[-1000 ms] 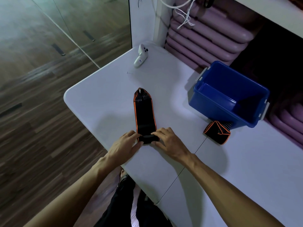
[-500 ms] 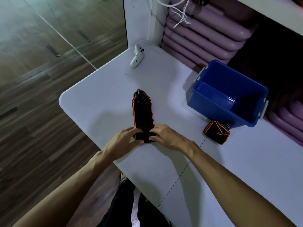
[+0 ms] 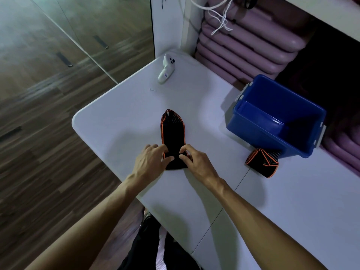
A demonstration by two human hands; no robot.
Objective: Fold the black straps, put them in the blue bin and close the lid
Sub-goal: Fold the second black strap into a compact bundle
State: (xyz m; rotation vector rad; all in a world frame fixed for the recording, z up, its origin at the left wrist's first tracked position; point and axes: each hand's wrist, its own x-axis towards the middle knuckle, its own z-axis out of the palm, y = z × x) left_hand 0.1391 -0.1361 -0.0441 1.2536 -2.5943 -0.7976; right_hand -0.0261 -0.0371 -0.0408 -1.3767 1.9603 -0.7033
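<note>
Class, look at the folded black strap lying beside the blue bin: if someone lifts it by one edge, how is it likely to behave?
The folded strap looks like soft fabric, so it would probably sag and partly unfold. It seems light for its size. It lies flat on the table, so it is unlikely to roll.

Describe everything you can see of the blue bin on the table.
The blue bin looks like glossy hard plastic, rectangular, open on top with no lid in view and nothing visible inside. Pale latch clips sit at both ends of its rim. It stands upright on the white table, right of the hands, with a folded black strap against its near corner.
</note>
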